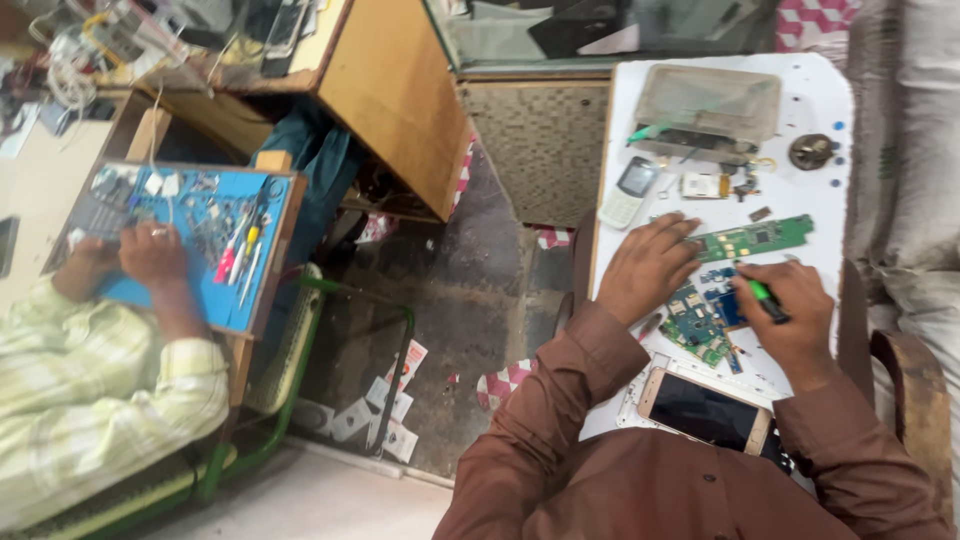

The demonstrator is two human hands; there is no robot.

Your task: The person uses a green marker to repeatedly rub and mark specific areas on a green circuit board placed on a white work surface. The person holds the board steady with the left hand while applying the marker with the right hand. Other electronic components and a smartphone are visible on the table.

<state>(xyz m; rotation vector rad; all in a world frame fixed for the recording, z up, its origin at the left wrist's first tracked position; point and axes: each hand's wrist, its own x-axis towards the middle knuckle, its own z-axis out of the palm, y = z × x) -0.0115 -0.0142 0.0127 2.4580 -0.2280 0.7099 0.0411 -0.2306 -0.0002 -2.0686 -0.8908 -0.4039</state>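
Crowding the circuit board [706,318]: smartphone [705,411], keypad phone [629,191].

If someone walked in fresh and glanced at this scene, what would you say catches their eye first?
Probably the blue-green circuit board on the white table, pinned by the left hand while the right hand holds a green-handled tool to it. Just below lies a gold phone, screen up. At far left, another person in a striped shirt works over a blue mat strewn with small tools.
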